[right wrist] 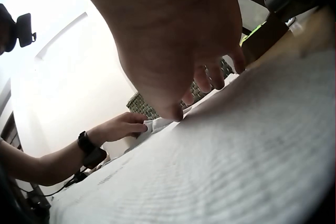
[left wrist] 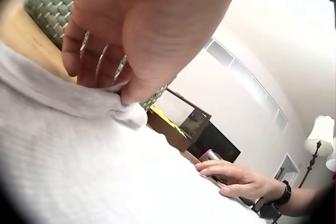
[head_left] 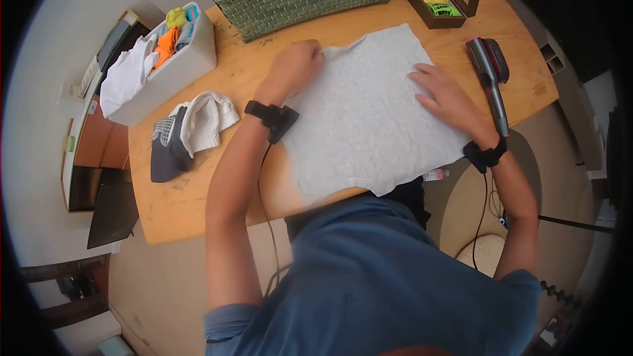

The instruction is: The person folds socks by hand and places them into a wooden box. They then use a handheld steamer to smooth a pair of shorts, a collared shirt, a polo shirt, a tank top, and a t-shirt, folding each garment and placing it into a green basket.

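A light grey cloth garment (head_left: 369,105) lies spread over the wooden table, its near end reaching the front edge. My left hand (head_left: 298,65) is at its upper left edge; in the left wrist view, thumb and fingers pinch a bunched fold of the cloth (left wrist: 123,109). On the far right side of the garment rests my right hand (head_left: 448,95), fingers loosely spread and fairly straight. The right wrist view shows those fingertips (right wrist: 215,77) touching the cloth, with no fold between them.
A green woven basket (head_left: 310,0) stands at the back, beside a brown box (head_left: 448,21) of yellow items. At left are a white bin (head_left: 206,49) of clothes and a grey-and-white folded cloth item (head_left: 173,148). A hair-styling tool (head_left: 488,82) lies at right.
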The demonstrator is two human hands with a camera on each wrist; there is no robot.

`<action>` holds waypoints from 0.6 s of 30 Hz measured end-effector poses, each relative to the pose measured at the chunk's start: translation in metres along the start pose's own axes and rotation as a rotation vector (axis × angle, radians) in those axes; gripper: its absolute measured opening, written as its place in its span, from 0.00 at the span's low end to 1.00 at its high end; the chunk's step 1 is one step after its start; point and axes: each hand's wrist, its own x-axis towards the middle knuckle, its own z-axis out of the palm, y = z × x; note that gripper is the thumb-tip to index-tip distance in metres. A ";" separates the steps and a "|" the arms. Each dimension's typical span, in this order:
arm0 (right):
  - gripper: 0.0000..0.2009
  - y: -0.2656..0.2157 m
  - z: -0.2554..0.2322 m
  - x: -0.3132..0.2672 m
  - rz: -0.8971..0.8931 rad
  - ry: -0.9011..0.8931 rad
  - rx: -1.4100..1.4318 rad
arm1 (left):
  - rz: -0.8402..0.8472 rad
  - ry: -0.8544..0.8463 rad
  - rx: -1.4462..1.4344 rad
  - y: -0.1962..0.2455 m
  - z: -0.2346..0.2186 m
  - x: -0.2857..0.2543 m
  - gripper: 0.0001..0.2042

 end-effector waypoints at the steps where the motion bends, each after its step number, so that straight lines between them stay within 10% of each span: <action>1: 0.23 0.007 -0.008 -0.006 0.038 0.028 0.017 | -0.076 0.045 -0.005 -0.004 -0.003 0.000 0.14; 9: 0.23 0.086 -0.049 -0.105 0.546 0.312 -0.232 | 0.048 0.092 -0.170 -0.029 -0.028 -0.066 0.13; 15: 0.21 0.105 -0.031 -0.113 0.676 0.182 -0.020 | 0.177 -0.053 -0.050 -0.046 -0.011 -0.089 0.14; 18: 0.20 0.092 -0.059 -0.110 0.733 0.175 0.603 | 0.158 -0.009 -0.049 -0.057 -0.015 -0.098 0.14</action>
